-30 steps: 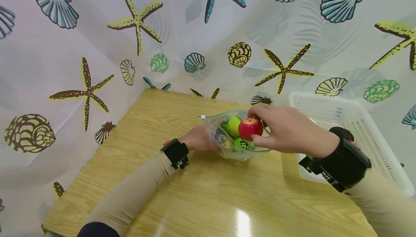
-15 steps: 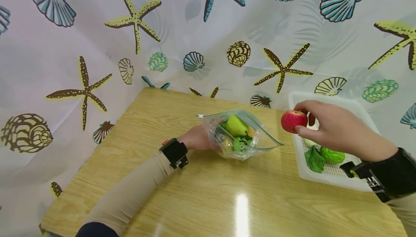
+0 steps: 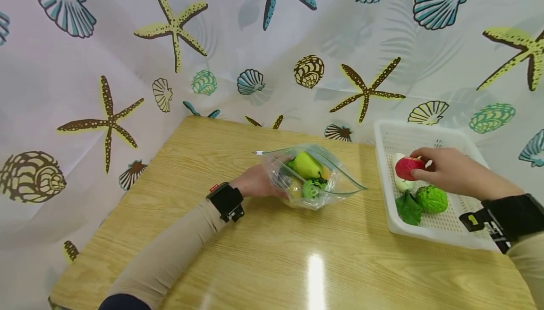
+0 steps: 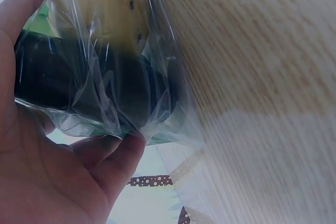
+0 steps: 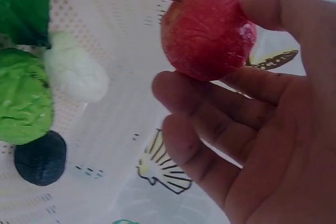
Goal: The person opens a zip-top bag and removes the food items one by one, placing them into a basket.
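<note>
My right hand [image 3: 452, 170] pinches a red apple [image 3: 407, 168] between thumb and fingers, above the left part of a white plastic basket [image 3: 384, 206]. In the right wrist view the apple [image 5: 207, 32] has a brown stem pointing left. My left hand [image 3: 258, 181] holds a clear zip bag [image 3: 340, 188] by its left side, its mouth spread wide. Inside lie a yellow-green pear [image 3: 308, 165] and a green dark-spotted ball [image 3: 314, 188]. The left wrist view shows a long black piece [image 4: 94, 82] and a yellow-tan one [image 4: 100, 3] through the plastic, fingers curled round the bag.
In the basket are a crinkled green ball [image 3: 432, 199], dark green leaves [image 3: 409, 209], a pale oblong piece [image 5: 77, 67] and a dark round piece [image 5: 41, 158]. The wooden table [image 3: 255, 253] meets a shell-and-starfish curtain [image 3: 272, 64] at the back.
My right hand has carried the apple from the bag's mouth rightward, then down over the basket. The left hand stays on the bag; the bag's right side now shows uncovered.
</note>
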Available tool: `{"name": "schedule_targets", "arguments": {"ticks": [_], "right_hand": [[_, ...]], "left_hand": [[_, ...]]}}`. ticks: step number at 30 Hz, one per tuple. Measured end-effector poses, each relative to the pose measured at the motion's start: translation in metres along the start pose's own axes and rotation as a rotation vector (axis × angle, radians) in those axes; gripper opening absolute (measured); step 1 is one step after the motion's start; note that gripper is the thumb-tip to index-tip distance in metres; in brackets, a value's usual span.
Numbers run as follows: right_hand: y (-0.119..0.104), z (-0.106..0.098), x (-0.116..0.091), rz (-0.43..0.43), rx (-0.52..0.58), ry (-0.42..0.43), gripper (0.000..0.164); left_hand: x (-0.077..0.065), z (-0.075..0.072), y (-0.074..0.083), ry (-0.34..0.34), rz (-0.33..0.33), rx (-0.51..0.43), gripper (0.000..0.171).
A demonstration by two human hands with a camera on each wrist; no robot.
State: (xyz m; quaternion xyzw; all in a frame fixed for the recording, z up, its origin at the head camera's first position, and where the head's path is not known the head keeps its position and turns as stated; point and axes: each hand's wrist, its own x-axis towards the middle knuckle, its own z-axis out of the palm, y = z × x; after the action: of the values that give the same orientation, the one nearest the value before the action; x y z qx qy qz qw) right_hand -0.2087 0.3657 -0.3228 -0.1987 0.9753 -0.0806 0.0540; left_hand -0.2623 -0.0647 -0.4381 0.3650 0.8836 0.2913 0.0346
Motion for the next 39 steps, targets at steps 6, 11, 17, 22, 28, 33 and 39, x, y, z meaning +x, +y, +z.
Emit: {"name": "schedule_targets", "arguments": {"ticks": [6, 11, 17, 22, 28, 33, 39], "right_hand": [[0.019, 0.024, 0.001, 0.026, 0.017, -0.127, 0.043], [0.022, 0.04, 0.003, 0.028, 0.01, -0.209, 0.042], [0.015, 0.049, 0.007, -0.001, -0.002, -0.251, 0.04], [0.009, 0.05, 0.007, -0.008, 0.002, -0.299, 0.044], [0.003, 0.041, 0.001, -0.014, 0.0, -0.307, 0.044], [-0.012, 0.025, 0.001, -0.038, -0.016, -0.258, 0.042], [-0.056, -0.001, 0.004, -0.156, -0.024, -0.06, 0.032]], "left_hand": [[0.002, 0.0, 0.0, 0.003, 0.011, 0.016, 0.11], [0.002, 0.002, -0.001, 0.0, 0.016, 0.009, 0.111], [0.001, 0.005, -0.005, 0.022, 0.039, 0.01, 0.109], [0.002, 0.005, -0.006, 0.03, 0.046, 0.008, 0.108], [0.001, 0.004, -0.002, 0.022, 0.023, 0.0, 0.107], [0.001, 0.003, -0.001, 0.009, 0.004, 0.009, 0.109], [0.002, 0.002, 0.001, 0.005, 0.0, -0.016, 0.109]]}}
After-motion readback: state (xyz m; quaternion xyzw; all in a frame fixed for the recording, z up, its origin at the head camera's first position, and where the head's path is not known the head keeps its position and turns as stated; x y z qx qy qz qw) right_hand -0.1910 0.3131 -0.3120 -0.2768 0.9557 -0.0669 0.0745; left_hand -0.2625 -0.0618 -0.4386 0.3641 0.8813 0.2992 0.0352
